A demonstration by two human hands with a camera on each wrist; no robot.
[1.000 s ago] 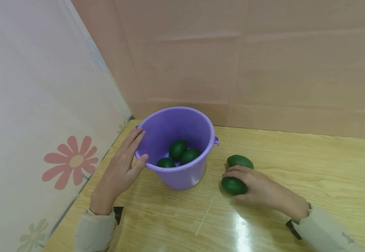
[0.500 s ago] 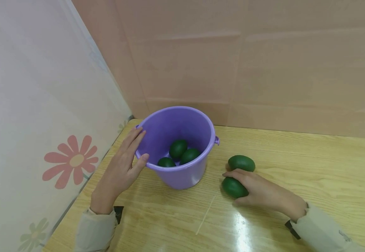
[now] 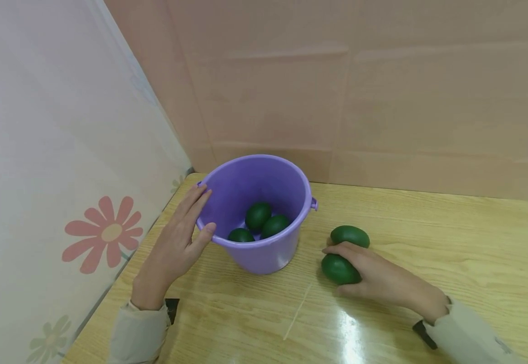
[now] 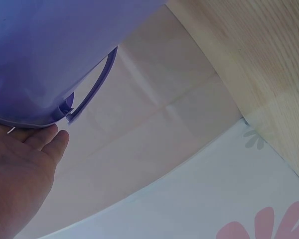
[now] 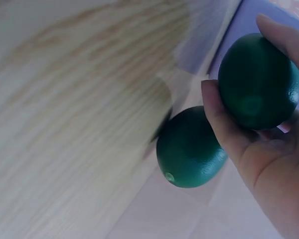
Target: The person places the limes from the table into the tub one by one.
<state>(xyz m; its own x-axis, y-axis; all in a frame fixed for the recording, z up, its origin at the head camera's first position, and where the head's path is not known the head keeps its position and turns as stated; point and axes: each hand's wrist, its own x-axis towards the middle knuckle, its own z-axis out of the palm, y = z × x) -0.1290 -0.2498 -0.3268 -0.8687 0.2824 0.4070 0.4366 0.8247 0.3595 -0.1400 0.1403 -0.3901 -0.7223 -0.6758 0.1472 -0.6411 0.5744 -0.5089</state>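
A purple bucket [image 3: 268,255] stands upright on the table, with three dark green avocados [image 3: 258,216] inside. My left hand [image 3: 170,245] rests against its left rim, fingers fairly straight and thumb spread toward the front. In the left wrist view, the fingertips [image 4: 50,137] lie right at the rim, near a handle joint. To the right of the bucket, my right hand [image 3: 373,273] grips another avocado [image 3: 340,269] between thumb and fingers. Just behind this hand lies one more avocado [image 3: 350,236], its stem end showing in the right wrist view.
The wood-grain table [image 3: 473,242] runs on to the right, beyond my right arm. A pale cloth [image 3: 54,126] with printed flowers borders the table on the left. A tan cloth [image 3: 405,101] covers the back, close behind the bucket.
My right hand and its avocado have shifted slightly toward me. The avocado behind has moved slightly right and shows more. The left hand and bucket have stayed put.
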